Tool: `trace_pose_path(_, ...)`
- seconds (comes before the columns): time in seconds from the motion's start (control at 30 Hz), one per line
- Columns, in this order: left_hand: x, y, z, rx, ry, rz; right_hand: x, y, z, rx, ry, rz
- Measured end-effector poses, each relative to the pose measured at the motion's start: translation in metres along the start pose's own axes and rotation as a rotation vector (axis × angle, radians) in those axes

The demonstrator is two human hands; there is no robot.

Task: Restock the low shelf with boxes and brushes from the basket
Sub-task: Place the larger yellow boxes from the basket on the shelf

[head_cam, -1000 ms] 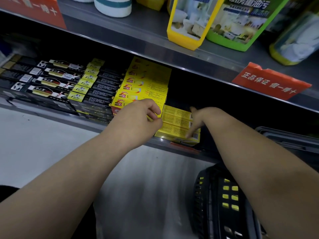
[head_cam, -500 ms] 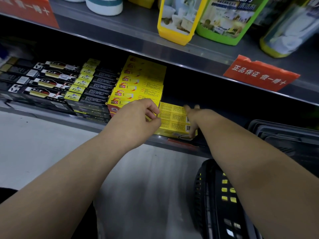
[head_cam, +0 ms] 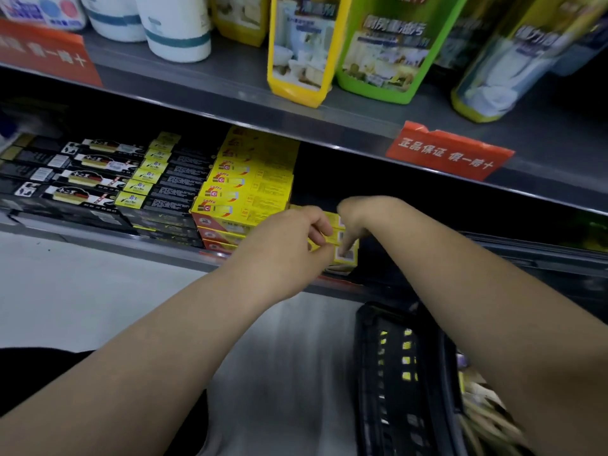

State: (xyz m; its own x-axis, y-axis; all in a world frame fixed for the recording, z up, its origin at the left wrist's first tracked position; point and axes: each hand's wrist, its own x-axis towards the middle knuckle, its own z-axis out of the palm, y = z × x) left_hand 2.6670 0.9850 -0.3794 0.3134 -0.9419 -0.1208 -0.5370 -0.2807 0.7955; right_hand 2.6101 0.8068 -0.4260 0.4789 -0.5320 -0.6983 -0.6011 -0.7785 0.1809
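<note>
The short stack of yellow boxes (head_cam: pixel 347 256) is sitting at the near edge of the low shelf (head_cam: pixel 98 240), touching the right side of the taller yellow stack (head_cam: pixel 250 195), and the two hands are bracketing it. Three boxes seem to be lying in the short stack, though blur is making that count unsure. The left hand (head_cam: pixel 289 248) is curling its fingers round the stack's left end, knuckles up, with its forearm reaching in from the near left. The right hand (head_cam: pixel 357 218) is bending down at the wrist, its fingers (head_cam: pixel 348 241) lying fairly straight over the stack's right end; the thumb is hidden. The hands are sitting close together, almost touching. One black basket (head_cam: pixel 394 373) is standing at the near right, under the right forearm.
</note>
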Motion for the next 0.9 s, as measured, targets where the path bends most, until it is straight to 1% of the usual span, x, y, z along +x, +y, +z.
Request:
trace_pose_path(0.03, -0.002, 0.009, 0.006, 0.021, -0.014, 0.041, -0.018, 0.006, -0.005, 0.055, 0.066, -0.03)
trace_pose_path(0.07, -0.003, 0.019, 0.014, 0.029, -0.033, 0.084, -0.037, 0.015, -0.007, 0.174, 0.144, -0.051)
trace_pose_path(0.17, -0.009, 0.048, 0.044, 0.019, -0.112, 0.207, -0.103, 0.048, 0.007, 0.614, 0.33, -0.113)
trace_pose_path(0.23, -0.015, 0.064, 0.065, -0.015, -0.18, 0.284, -0.143, 0.068, 0.03, 0.838, 0.427, -0.118)
trace_pose_path(0.3, -0.02, 0.077, 0.081, -0.015, -0.239, 0.36, -0.171, 0.086, 0.06, 0.986, 0.497, -0.092)
trace_pose_path(0.33, -0.021, 0.082, 0.089, 0.01, -0.255, 0.398, -0.179, 0.094, 0.078, 1.021, 0.513, -0.068)
trace_pose_path(0.37, -0.023, 0.087, 0.095, 0.038, -0.269, 0.432, -0.183, 0.1, 0.098, 1.017, 0.516, -0.04)
trace_pose_path(0.43, -0.026, 0.095, 0.106, 0.101, -0.314, 0.492, -0.179, 0.11, 0.14, 0.914, 0.463, 0.011)
trace_pose_path(0.5, -0.031, 0.098, 0.116, 0.2, -0.388, 0.548, -0.164, 0.115, 0.185, 0.763, 0.335, 0.066)
trace_pose_path(0.57, -0.033, 0.099, 0.123, 0.321, -0.446, 0.594, -0.145, 0.113, 0.227, 0.627, 0.15, 0.11)
trace_pose_path(0.63, -0.03, 0.099, 0.126, 0.359, -0.461, 0.591, -0.128, 0.105, 0.265, 0.452, 0.014, 0.104)
trace_pose_path(0.7, -0.026, 0.099, 0.127, 0.324, -0.455, 0.537, -0.114, 0.097, 0.29, 0.322, -0.002, 0.141)
trace_pose_path(0.77, -0.021, 0.099, 0.128, 0.245, -0.443, 0.438, -0.104, 0.098, 0.298, 0.326, 0.02, 0.154)
trace_pose_path(0.83, -0.019, 0.099, 0.13, 0.157, -0.395, 0.365, -0.108, 0.11, 0.293, 0.522, -0.032, 0.185)
trace_pose_path(0.9, -0.019, 0.1, 0.131, 0.062, -0.348, 0.303, -0.125, 0.131, 0.278, 0.589, -0.044, 0.186)
